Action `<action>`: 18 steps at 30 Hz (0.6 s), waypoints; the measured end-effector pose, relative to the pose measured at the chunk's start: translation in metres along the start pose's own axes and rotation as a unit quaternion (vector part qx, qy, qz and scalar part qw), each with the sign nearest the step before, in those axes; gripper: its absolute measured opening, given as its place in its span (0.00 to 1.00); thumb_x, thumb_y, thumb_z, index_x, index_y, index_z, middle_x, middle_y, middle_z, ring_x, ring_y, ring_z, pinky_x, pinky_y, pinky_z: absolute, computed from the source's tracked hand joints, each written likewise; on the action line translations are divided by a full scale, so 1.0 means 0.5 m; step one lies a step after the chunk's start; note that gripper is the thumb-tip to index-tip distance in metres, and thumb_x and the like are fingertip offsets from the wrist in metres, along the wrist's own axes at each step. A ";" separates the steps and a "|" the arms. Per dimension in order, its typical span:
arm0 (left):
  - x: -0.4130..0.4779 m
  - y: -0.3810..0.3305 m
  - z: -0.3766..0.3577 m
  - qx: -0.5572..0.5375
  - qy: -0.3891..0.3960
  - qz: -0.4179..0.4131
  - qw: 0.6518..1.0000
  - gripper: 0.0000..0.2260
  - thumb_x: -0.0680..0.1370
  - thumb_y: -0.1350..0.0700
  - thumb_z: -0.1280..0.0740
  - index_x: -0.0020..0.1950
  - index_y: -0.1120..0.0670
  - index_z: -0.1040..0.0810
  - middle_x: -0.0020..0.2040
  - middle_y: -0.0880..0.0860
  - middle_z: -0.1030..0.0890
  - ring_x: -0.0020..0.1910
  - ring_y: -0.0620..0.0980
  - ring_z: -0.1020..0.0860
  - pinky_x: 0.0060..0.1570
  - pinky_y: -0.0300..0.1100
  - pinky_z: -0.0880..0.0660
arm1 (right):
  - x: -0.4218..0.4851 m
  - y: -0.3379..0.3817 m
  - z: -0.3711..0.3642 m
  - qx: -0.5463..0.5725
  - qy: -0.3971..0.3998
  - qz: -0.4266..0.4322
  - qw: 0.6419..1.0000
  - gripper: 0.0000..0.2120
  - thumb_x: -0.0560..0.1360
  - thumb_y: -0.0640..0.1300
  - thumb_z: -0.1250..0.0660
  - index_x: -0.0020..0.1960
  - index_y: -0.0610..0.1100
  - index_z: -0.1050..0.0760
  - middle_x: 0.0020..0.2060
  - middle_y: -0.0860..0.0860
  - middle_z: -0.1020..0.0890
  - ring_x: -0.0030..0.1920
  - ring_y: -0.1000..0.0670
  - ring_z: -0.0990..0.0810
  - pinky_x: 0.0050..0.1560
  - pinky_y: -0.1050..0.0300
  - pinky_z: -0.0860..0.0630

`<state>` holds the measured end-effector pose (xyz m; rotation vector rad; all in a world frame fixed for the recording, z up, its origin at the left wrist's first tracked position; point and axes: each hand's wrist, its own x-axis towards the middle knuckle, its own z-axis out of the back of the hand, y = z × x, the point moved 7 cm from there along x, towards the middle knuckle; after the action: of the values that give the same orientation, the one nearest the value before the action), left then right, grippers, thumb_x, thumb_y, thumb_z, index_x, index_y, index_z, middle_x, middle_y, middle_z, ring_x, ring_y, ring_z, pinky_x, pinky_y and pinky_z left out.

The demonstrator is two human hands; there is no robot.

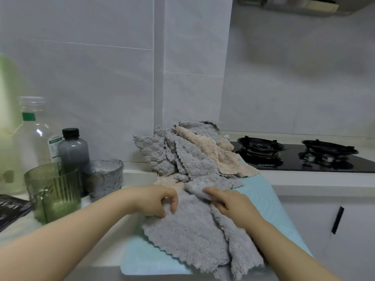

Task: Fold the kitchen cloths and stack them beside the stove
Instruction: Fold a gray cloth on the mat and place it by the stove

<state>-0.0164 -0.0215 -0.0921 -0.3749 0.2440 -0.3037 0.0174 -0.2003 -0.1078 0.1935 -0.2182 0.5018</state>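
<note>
Two hands rest on one grey cloth (188, 236) spread over a pale blue mat (142, 262) on the counter (105, 240). The left hand (156, 200) has its fingers (173, 205) curled, and thumb and fingertips close on a pinch of the nap near the cloth's far left corner. The right hand (233, 207) lays its forefinger straight along a raised fold. Its other fingers tuck into that fold and are hidden, so I cannot tell whether they clamp it.

Below the right wrist the cloth bunches and runs over the counter's front edge, where its lower corner is cut off by the frame. The mat's near edge also overhangs there.

Just beyond the fingertips a heap of cloths (182, 157), grey and beige, leans against the wall corner, and how many there are cannot be counted. Right of the heap lies the stove (294, 161), with bare mat between it and the right hand. Left of the left forearm stand a green glass (53, 191), a grey glass (105, 179) and two bottles (74, 149), close together.
</note>
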 end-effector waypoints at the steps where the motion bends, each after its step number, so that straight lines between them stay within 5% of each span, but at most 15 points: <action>1: 0.000 -0.006 0.014 0.024 -0.016 -0.005 1.000 0.12 0.75 0.64 0.37 0.45 0.46 0.25 0.38 0.47 0.30 0.35 0.45 0.32 0.36 0.37 0.33 | -0.001 0.004 0.003 0.005 -0.002 0.011 1.000 0.19 0.80 0.45 0.45 0.69 0.60 0.35 0.58 0.51 0.24 0.59 0.48 0.26 0.56 0.55 0.30; 4: -0.005 -0.015 0.063 0.070 -0.065 -0.002 0.995 0.15 0.75 0.66 0.40 0.43 0.45 0.24 0.37 0.44 0.28 0.34 0.42 0.31 0.32 0.32 0.34 | -0.021 0.011 0.039 0.074 -0.078 0.024 0.994 0.18 0.76 0.36 0.41 0.60 0.52 0.24 0.56 0.53 0.22 0.58 0.50 0.25 0.56 0.57 0.30; 6: -0.014 -0.020 0.098 0.091 -0.101 0.004 0.991 0.16 0.74 0.66 0.42 0.44 0.45 0.24 0.38 0.42 0.27 0.34 0.40 0.29 0.29 0.28 0.33 | -0.046 0.000 0.083 0.112 -0.202 0.013 0.973 0.17 0.73 0.35 0.40 0.55 0.47 0.21 0.53 0.52 0.19 0.56 0.48 0.23 0.54 0.58 0.28; 9: -0.017 -0.026 0.154 0.055 -0.234 -0.001 0.971 0.18 0.73 0.67 0.41 0.48 0.44 0.24 0.45 0.46 0.23 0.46 0.46 0.24 0.47 0.37 0.27 | -0.079 -0.026 0.137 0.101 -0.351 -0.045 0.930 0.15 0.72 0.38 0.39 0.54 0.46 0.20 0.52 0.51 0.18 0.53 0.47 0.21 0.47 0.60 0.30; 11: -0.009 -0.021 0.167 0.051 -0.337 0.014 0.940 0.20 0.73 0.68 0.41 0.55 0.46 0.24 0.56 0.49 0.23 0.58 0.50 0.26 0.56 0.44 0.29 | -0.065 -0.050 0.136 0.100 -0.311 -0.123 0.937 0.16 0.74 0.40 0.39 0.61 0.50 0.25 0.58 0.51 0.22 0.58 0.48 0.25 0.46 0.57 0.30; 14: 0.010 -0.020 0.113 0.138 -0.376 0.099 0.911 0.24 0.76 0.61 0.40 0.70 0.45 0.36 0.74 0.51 0.41 0.71 0.56 0.42 0.65 0.51 0.38 | -0.032 -0.077 0.076 0.066 -0.102 -0.218 0.968 0.27 0.75 0.51 0.39 0.73 0.53 0.42 0.74 0.45 0.43 0.69 0.41 0.36 0.62 0.48 0.33; 16: 0.013 -0.032 0.053 0.122 -0.375 0.093 0.914 0.23 0.78 0.52 0.41 0.72 0.43 0.41 0.76 0.50 0.49 0.74 0.55 0.48 0.68 0.50 0.41 | -0.033 -0.087 0.031 0.060 -0.009 -0.253 0.966 0.32 0.76 0.59 0.43 0.75 0.56 0.53 0.76 0.48 0.56 0.73 0.40 0.44 0.67 0.45 0.39; 18: 0.010 -0.035 -0.004 0.097 -0.367 0.086 0.921 0.21 0.78 0.45 0.43 0.71 0.41 0.40 0.73 0.49 0.42 0.71 0.52 0.44 0.66 0.46 0.41 | -0.042 -0.094 -0.002 0.058 0.006 -0.265 0.963 0.30 0.77 0.63 0.47 0.75 0.57 0.51 0.77 0.49 0.54 0.73 0.42 0.44 0.69 0.45 0.42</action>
<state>-0.0167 -0.0395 -0.0880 -0.2464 -0.4887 0.0029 0.0227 -0.2502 -0.1201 0.3507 -0.1171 -0.0177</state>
